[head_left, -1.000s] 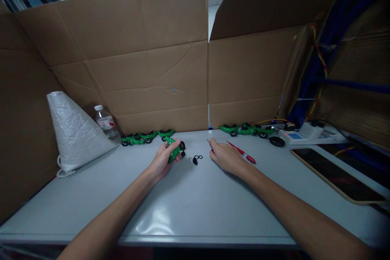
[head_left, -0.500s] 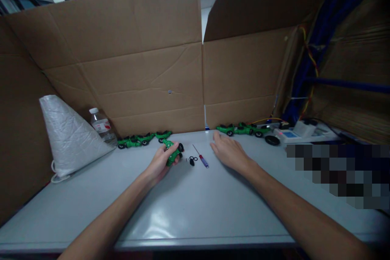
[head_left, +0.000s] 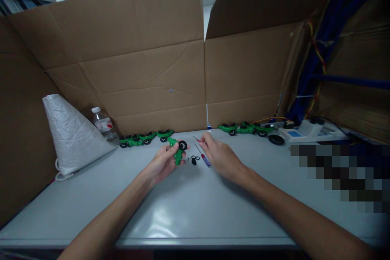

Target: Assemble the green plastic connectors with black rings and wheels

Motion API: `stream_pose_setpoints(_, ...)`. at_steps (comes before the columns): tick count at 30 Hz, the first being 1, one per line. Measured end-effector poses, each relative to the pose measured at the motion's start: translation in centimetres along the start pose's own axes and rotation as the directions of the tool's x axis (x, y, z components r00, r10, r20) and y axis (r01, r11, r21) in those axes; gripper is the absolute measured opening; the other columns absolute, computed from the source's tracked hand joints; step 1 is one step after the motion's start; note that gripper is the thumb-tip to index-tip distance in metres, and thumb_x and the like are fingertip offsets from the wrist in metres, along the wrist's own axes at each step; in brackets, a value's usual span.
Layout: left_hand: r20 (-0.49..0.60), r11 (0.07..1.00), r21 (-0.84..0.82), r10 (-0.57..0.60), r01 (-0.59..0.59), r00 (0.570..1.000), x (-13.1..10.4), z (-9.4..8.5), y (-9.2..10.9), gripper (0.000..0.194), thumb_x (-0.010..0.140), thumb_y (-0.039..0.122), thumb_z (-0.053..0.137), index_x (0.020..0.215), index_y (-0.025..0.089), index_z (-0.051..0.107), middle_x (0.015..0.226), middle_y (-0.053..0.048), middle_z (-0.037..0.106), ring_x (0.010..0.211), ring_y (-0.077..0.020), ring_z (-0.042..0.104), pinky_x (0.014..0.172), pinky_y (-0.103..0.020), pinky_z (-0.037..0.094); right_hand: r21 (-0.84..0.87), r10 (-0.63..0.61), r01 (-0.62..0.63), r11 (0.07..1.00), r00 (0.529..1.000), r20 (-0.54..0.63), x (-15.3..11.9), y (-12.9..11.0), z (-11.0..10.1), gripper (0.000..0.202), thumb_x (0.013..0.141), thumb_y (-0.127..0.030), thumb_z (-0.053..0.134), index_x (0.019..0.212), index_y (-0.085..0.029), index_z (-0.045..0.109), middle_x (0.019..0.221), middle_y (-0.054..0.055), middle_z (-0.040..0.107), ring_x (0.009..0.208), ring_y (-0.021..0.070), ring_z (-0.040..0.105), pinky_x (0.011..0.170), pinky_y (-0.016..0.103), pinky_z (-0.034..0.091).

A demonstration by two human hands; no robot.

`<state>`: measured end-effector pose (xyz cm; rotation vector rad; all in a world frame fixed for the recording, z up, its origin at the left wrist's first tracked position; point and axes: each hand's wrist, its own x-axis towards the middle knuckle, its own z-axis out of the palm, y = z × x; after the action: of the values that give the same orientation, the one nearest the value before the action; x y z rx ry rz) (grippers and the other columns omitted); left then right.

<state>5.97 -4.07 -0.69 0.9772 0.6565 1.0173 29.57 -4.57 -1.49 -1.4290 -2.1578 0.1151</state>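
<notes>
My left hand (head_left: 163,159) grips a green toy car (head_left: 177,155) with black wheels, one wheel facing up toward the right. My right hand (head_left: 219,153) is closed on a small screwdriver (head_left: 197,139); its thin shaft and a bit of red show past the fingers, pointing left toward the car, and the rest is hidden in the palm. A second screwdriver (head_left: 205,159), red and purple, lies on the table just below the right fingers. Beside it are small black parts (head_left: 194,160), some of them ring-shaped.
Green toy cars stand in a row at the back left (head_left: 143,138) and back right (head_left: 243,128) of the white table (head_left: 170,211). A black ring (head_left: 276,139) lies by a white power strip (head_left: 317,132). A water bottle (head_left: 104,124) and silvery bag (head_left: 71,140) stand left. Cardboard (head_left: 146,77) walls the back.
My right hand has moved left from the back of the table and now holds a screwdriver. The toy car in my left hand has turned, showing a wheel face.
</notes>
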Motion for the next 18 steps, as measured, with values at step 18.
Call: stream_pose_setpoints(18,-0.072,0.997,0.060,0.044,-0.040,0.996,0.2,0.3,-0.2,0.050,0.080,0.045,0.091,0.116,0.017,0.072,0.099,-0.008,0.075,0.075,-0.0138,0.064,0.062,-0.023,0.047,-0.252,-0.284,0.242,0.937,0.948,-0.146,-1.9,-2.9,-0.9,0.027,0.112,-0.021,0.042,0.112,-0.023,0.069,0.104,0.009,0.068,0.097,0.0221,0.061,0.067,0.029,0.042)
